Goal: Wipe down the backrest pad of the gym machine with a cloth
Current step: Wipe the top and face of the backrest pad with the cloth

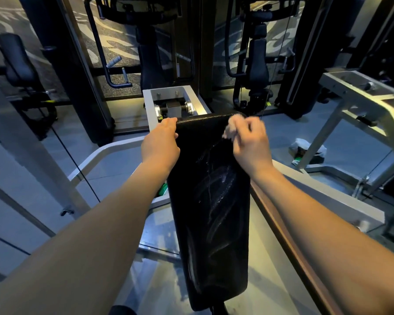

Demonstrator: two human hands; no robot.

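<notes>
One backrest pad (212, 201), black, long and narrow, ran from the middle of the view down toward six o'clock. Wet streaks marked its upper and middle face.

One cloth (230, 128), pale, bunched and blurred, lay against the pad's top end, at one o'clock from the pad's middle. The right hand (250, 144) clasped it, fingers curled round the bunch.

One left hand (160, 142), at eleven o'clock from the pad's middle, grasped the pad's top left corner, fingers hooked over the upper edge.

One grey metal frame (149, 103) stood just beyond the pad's top at twelve o'clock, boxing in a dark block between two shiny round fittings.

One green item (163, 189) lay just beside the pad's left edge at nine o'clock, partly hidden by the left forearm; its kind could not be told.

One thin black cable (77, 171) ran on a slant at nine o'clock, well apart from the pad.

One white plastic bag (305, 145) lay on the floor at three o'clock, well apart, beside a grey frame bar.

Two further machines with dark seats stood far off at twelve o'clock.
</notes>
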